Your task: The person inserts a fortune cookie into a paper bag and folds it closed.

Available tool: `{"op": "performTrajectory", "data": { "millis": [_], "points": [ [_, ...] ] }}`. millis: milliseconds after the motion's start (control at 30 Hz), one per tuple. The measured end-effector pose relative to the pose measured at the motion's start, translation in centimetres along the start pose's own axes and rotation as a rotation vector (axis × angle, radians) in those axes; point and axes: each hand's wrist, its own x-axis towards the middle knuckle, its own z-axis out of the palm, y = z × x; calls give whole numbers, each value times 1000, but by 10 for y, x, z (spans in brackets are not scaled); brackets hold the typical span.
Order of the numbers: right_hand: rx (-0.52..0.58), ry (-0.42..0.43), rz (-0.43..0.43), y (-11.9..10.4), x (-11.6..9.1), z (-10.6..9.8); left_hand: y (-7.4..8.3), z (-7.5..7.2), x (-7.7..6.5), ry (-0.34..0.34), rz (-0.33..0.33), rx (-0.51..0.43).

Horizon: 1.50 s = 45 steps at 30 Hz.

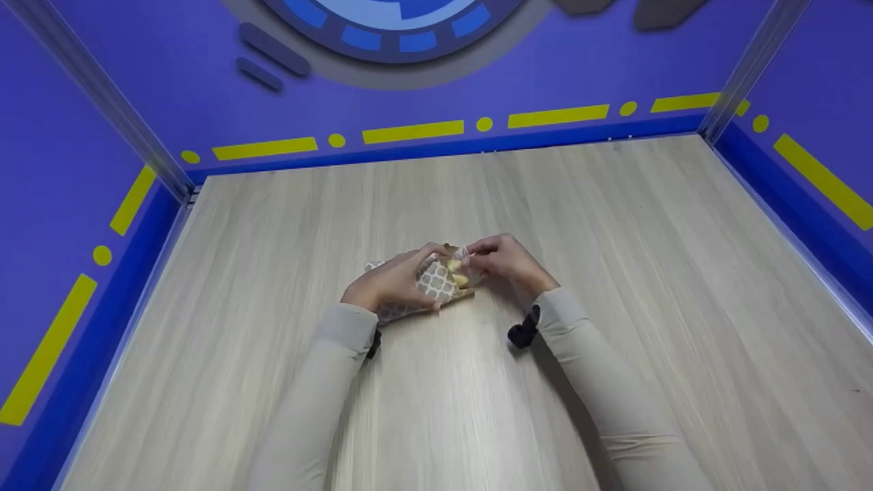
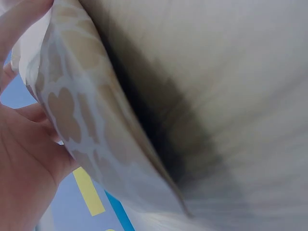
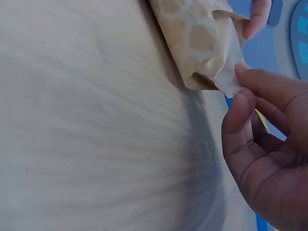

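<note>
My left hand (image 1: 399,276) grips a paper package (image 1: 438,281) with a tan-and-white quatrefoil pattern, lying over its top with the fingers and thumb spread to its two sides. The package's open end faces right, its brown inner edges showing. At that mouth are pale yellow pieces (image 1: 458,274) inside a thin, clear-looking wrapper (image 3: 228,67). My right hand (image 1: 508,262) pinches the wrapper's edge between thumb and forefinger, just outside the opening. Seen from the left wrist, the package (image 2: 89,108) slants close over the table, its lower edge in shadow. Most of the wrapper is hidden inside.
A pale wood-grain table (image 1: 436,409) lies under both hands. Blue-purple panels (image 1: 382,109) with yellow dashes stand along its back and sides, joined by metal posts (image 1: 757,61) at the corners. A dark wrist device (image 1: 524,331) sits at the right cuff.
</note>
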Motion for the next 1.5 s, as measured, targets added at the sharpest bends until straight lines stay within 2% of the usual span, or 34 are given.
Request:
{"op": "performTrajectory", "data": {
  "millis": [67, 367, 567, 800, 1033, 1233, 1500],
  "points": [
    [-17, -5, -4, 0, 0, -2, 0, 0, 0, -1, -4, 4],
    [84, -38, 46, 3, 0, -10, 1, 0, -1, 4, 2, 27],
    [88, -36, 41, 2, -2, -10, 2, 0, -1, 5, 2, 44],
    [164, -56, 35, 0, -4, -11, 2, 0, -1, 6, -2, 42],
    [188, -119, 51, 1, -4, -12, 2, 0, -2, 23, 22, 45],
    [210, -194, 24, 5, -2, -11, 2, 0, -3, 24, 5, 48],
    [326, -225, 36, 8, -2, -8, 2, 1, -2, 20, 0, 38]
  ]
}}
